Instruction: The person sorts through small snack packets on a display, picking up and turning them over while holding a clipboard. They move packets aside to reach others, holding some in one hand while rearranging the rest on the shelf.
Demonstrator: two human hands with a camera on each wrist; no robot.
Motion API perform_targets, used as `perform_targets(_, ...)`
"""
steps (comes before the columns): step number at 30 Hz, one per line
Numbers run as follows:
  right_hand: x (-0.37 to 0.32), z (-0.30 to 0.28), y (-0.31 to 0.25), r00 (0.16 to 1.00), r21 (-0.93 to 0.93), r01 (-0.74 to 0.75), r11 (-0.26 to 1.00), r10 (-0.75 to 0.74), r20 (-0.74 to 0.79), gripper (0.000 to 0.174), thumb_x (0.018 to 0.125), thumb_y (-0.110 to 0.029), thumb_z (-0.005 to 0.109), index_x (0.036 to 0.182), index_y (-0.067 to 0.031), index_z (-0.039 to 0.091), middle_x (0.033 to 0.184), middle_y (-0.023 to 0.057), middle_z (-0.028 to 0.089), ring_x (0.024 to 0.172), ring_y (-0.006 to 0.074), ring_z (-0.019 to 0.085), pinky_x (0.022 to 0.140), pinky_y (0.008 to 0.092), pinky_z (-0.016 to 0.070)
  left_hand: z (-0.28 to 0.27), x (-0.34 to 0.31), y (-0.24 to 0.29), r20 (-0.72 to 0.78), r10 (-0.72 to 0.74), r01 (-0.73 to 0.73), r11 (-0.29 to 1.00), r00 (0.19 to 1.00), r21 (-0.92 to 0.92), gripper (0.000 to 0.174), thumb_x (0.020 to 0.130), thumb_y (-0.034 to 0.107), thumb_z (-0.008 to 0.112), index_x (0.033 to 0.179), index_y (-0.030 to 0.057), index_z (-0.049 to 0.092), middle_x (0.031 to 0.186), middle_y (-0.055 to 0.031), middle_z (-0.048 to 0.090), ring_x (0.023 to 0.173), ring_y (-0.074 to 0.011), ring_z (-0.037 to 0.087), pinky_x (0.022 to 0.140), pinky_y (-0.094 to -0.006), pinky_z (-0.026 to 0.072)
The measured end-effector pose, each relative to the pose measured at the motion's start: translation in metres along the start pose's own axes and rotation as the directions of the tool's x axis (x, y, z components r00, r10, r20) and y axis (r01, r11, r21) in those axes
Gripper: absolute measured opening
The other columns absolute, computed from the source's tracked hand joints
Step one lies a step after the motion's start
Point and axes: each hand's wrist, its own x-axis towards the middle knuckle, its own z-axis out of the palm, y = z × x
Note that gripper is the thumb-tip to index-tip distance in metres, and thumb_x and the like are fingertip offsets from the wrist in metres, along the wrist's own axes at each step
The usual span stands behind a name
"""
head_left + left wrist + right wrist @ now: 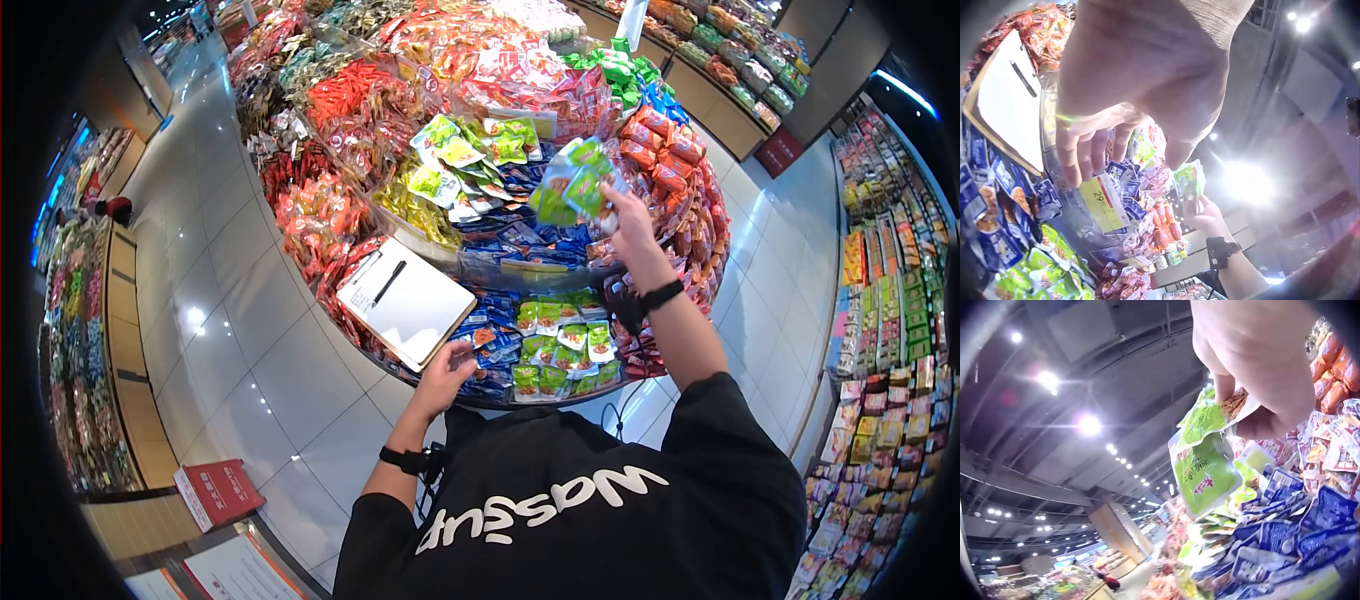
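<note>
The right hand (628,215) pinches green snack packets (572,185) between curled fingers and thumb. The left hand (448,365), fingers loosely bent and empty, hovers with the clipboard (405,300) just beyond them.

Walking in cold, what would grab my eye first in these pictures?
The round display heaped with bright snack packets fills the middle of the head view. Above it the right hand holds up a bunch of green packets. On the display's near edge lies a white clipboard with a black pen, and the left hand hovers by its corner.
</note>
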Motion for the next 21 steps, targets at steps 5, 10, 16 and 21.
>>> perform_targets(5, -0.109, -0.019, 0.008, 0.949, -0.015, -0.276, 0.961, 0.275, 0.155, 0.023, 0.092, -0.011, 0.066, 0.111, 0.0029, 0.066, 0.106, 0.0090, 0.069, 0.094, 0.0164, 0.068, 0.086, 0.0307, 0.0536, 0.051, 0.035, 0.026, -0.015, 0.190, -0.190, 0.968, 0.982, -0.162, 0.076, 0.090, 0.033, 0.072, 0.147, 0.0021, 0.031, 0.138, -0.0145, 0.049, 0.126, -0.0232, 0.050, 0.101, -0.0381, 0.0472)
perform_targets(10, -0.177, -0.042, 0.014, 0.887, -0.059, -0.388, 0.920, 0.390, 0.246, 0.024, 0.093, -0.011, 0.066, 0.113, 0.0033, 0.065, 0.106, 0.0077, 0.070, 0.094, 0.0131, 0.066, 0.086, 0.0294, 0.0517, 0.121, 0.030, 0.059, 0.311, 0.059, 0.088, 0.895, 0.948, -0.438, 0.076, 0.087, 0.024, 0.076, 0.147, 0.0091, 0.032, 0.133, -0.0087, 0.054, 0.115, -0.0214, 0.061, 0.086, -0.0415, 0.0591)
perform_targets(16, -0.203, -0.071, 0.022, 0.906, -0.167, -0.302, 0.939, 0.337, 0.256, 0.025, 0.093, -0.014, 0.068, 0.110, 0.0037, 0.066, 0.100, 0.0071, 0.071, 0.088, 0.0100, 0.066, 0.081, 0.0274, 0.0519, 0.151, 0.019, 0.037, 0.305, -0.036, 0.222, 0.769, 0.952, -0.600, 0.042, 0.101, 0.031, 0.054, 0.134, 0.0074, 0.047, 0.117, -0.0116, 0.064, 0.092, -0.0260, 0.071, 0.054, -0.0391, 0.0625)
perform_targets(21, -0.214, -0.076, 0.018, 0.867, -0.327, -0.314, 0.891, 0.410, 0.284, 0.024, 0.093, -0.017, 0.069, 0.107, 0.0032, 0.068, 0.096, 0.0055, 0.071, 0.083, 0.0072, 0.064, 0.074, 0.0253, 0.0520, 0.157, 0.007, 0.044, 0.234, -0.066, 0.187, 0.815, 0.970, -0.549, 0.043, 0.101, 0.035, 0.052, 0.132, 0.0053, 0.048, 0.113, -0.0126, 0.065, 0.090, -0.0248, 0.071, 0.053, -0.0363, 0.0623)
